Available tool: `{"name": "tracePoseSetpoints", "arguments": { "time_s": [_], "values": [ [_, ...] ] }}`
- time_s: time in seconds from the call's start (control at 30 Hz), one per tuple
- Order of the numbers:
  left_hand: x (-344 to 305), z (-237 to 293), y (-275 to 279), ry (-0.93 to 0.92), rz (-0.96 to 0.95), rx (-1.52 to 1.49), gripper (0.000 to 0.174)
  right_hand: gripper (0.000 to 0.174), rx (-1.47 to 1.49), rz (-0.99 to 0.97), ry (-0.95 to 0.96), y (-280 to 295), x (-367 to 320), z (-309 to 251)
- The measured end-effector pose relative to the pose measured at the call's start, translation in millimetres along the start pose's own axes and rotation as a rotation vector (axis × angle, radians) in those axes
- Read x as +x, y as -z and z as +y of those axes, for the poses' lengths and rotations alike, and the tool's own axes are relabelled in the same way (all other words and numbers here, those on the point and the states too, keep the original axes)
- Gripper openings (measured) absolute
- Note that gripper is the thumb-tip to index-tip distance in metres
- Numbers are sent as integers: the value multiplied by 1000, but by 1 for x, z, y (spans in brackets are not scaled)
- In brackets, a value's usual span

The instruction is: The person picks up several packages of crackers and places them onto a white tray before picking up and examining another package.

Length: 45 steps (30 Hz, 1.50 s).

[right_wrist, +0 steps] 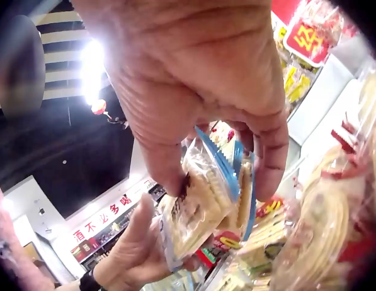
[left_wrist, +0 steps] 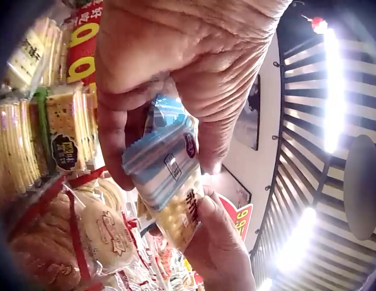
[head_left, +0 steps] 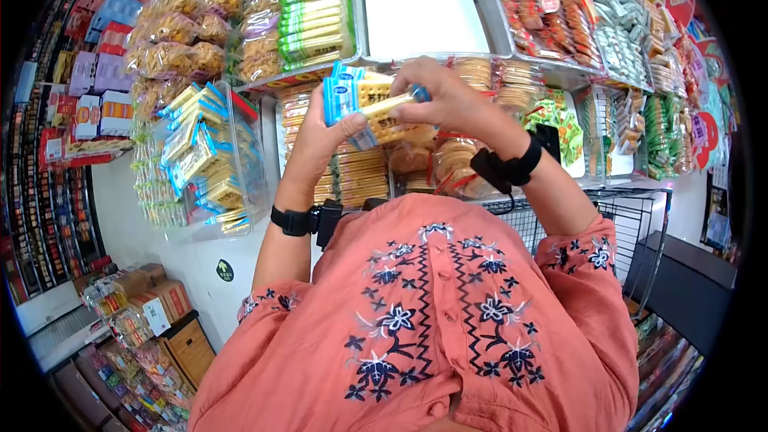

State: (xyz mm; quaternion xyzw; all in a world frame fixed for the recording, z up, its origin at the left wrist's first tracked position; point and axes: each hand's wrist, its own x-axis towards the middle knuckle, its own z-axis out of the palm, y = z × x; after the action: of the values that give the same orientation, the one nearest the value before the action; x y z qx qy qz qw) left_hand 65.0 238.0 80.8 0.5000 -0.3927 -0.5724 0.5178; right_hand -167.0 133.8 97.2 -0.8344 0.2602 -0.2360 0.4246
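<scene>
Blue-ended clear cracker packets [head_left: 370,106], bunched, held above the shelf

Viewed from above, the left hand [head_left: 318,134] and right hand [head_left: 448,100] jointly grip small clear plastic cracker packets with blue ends [head_left: 352,100] before shelves of wrapped biscuits [head_left: 364,178], below a grey metal tray with a white floor [head_left: 424,16] and beside a clear plastic bin of similar packets [head_left: 253,166].
</scene>
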Motion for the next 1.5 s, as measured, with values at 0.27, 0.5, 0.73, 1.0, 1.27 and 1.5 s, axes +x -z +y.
{"name": "tracePoseSetpoints", "arguments": {
  "time_s": [0.27, 0.5, 0.73, 1.0, 1.27, 1.5],
  "values": [
    [-31, -18, 38, 121, 147, 49, 57, 28, 65, -85, -96, -8, 9, -14],
    [-35, -49, 57, 43, 171, 598, 65, 36, -29, 164, -335, 96, 26, 55],
    [-34, -36, 46, -189, 201, 1131, 71, 54, -378, 123, -658, 128, 25, 145],
    [-31, -35, 42, -315, 266, 1290, 58, 66, -450, 60, -716, 103, 42, 167],
    [-21, -20, 30, -341, 244, 1100, 46, 69, -418, 135, -807, 92, 50, 185],
    [-5, -13, 14, -367, 199, 1028, 39, 82, -435, 110, -824, 88, 53, 165]
  ]
}}
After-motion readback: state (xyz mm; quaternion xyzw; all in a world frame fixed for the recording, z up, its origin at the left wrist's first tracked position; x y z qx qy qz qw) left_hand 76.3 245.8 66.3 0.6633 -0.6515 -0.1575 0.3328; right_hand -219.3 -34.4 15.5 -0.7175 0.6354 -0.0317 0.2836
